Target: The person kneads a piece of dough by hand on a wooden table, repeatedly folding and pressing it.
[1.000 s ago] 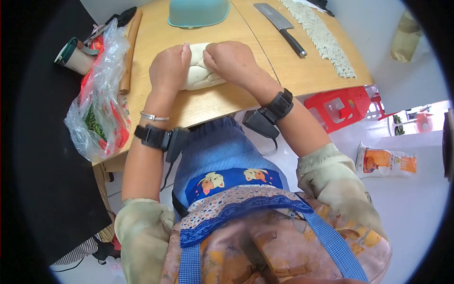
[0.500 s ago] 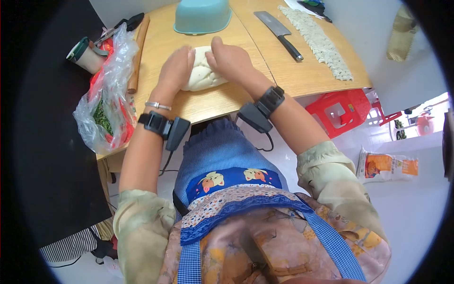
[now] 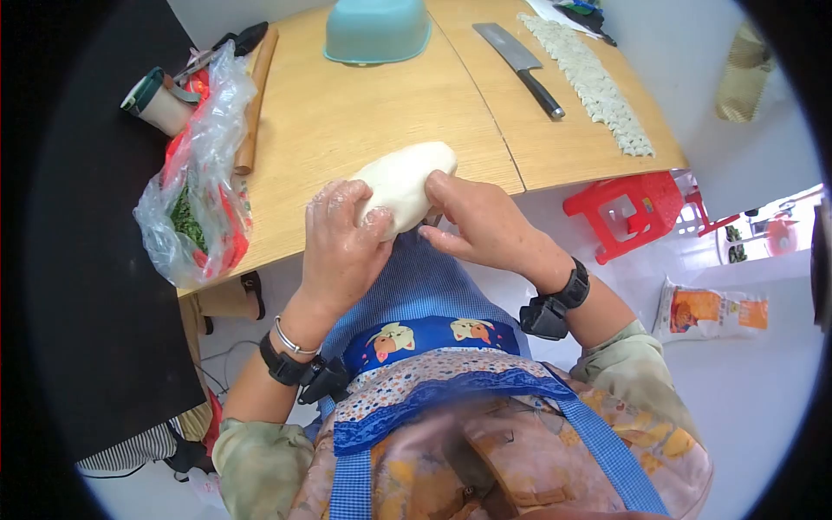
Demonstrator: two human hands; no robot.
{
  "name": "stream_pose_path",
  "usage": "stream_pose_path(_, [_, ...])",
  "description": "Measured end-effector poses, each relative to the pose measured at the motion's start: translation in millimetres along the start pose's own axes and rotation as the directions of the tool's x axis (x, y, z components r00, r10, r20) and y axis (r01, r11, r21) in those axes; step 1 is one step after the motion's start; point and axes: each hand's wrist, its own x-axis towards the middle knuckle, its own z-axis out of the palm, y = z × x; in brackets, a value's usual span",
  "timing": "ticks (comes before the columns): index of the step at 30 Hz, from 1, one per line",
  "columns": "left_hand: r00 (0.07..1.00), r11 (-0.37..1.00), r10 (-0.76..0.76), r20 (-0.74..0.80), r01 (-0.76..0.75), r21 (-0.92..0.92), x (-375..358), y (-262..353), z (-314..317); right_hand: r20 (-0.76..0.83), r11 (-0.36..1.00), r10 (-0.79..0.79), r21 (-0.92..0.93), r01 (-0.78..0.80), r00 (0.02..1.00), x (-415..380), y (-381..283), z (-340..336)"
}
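A smooth white lump of dough point(image 3: 400, 184) is held between my two hands at the near edge of the wooden table point(image 3: 347, 113), tilted up toward the right. My left hand point(image 3: 344, 234) grips its left and lower side, with flour or dough on the fingers. At the dough's right side is my right hand point(image 3: 490, 224), its fingers curled against it and the thumb apart, below. The dough hides some of the fingertips.
Beyond the dough stands a turquoise basin point(image 3: 377, 30). To the right lie a cleaver point(image 3: 520, 65) and a strip of pale pieces point(image 3: 594, 82). A rolling pin point(image 3: 257, 100) and a plastic bag of greens point(image 3: 195, 191) are left. A red stool point(image 3: 624, 212) stands below.
Both hands have come nearer my body with the dough, which is lifted and turned. Its creased side no longer shows; a smooth side does. My right hand has opened its thumb outward.
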Motion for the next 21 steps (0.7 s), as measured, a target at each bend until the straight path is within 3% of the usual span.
stream_pose_path(5, [0.996, 0.997, -0.077, 0.05, 0.077, -0.013, 26, -12, 11, -0.006, 0.995, 0.034, -0.089, -0.035, 0.999, 25, 0, -2])
stream_pose_path(8, [0.991, 0.991, -0.127, 0.037, 0.125, 0.043, 56, -50, 26, -0.011, 0.986, 0.116, -0.119, -0.116, 0.993, 66, 12, -3])
stream_pose_path(10, [0.964, 0.964, -0.265, 0.033, 0.266, -0.027, 76, -87, 36, -0.034, 0.983, 0.134, -0.122, -0.137, 0.99, 102, 28, -1])
stream_pose_path(11, [0.963, 0.963, -0.266, 0.035, 0.267, -0.029, 89, -102, 38, -0.076, 0.974, 0.132, -0.174, -0.143, 0.988, 120, 36, 3])
stream_pose_path(13, [0.86, 0.889, -0.453, 0.235, 0.417, 0.189, 112, -127, 37, -0.111, 0.963, 0.129, -0.224, -0.151, 0.985, 152, 49, 12])
stream_pose_path(16, [0.872, 0.885, -0.44, 0.212, 0.383, 0.264, 130, -162, 42, -0.139, 0.934, 0.198, -0.273, -0.23, 0.97, 181, 57, 27])
stream_pose_path(18, [0.883, 0.889, -0.424, 0.204, 0.362, 0.282, 133, -173, 47, -0.398, 0.873, 0.17, -0.363, -0.324, 0.902, 185, 52, 37])
stream_pose_path(19, [0.893, 0.893, -0.403, 0.202, 0.335, 0.301, 132, -178, 47, -0.4, 0.874, 0.159, -0.368, -0.317, 0.903, 189, 46, 38])
stream_pose_path(20, [0.893, 0.892, -0.405, 0.199, 0.337, 0.3, 125, -183, 45, -0.285, 0.886, 0.293, -0.278, -0.372, 0.913, 187, 39, 44])
stream_pose_path(21, [0.919, 0.952, -0.286, 0.27, 0.241, 0.189, 116, -186, 40, -0.152, 0.879, 0.411, -0.194, -0.435, 0.899, 181, 29, 47])
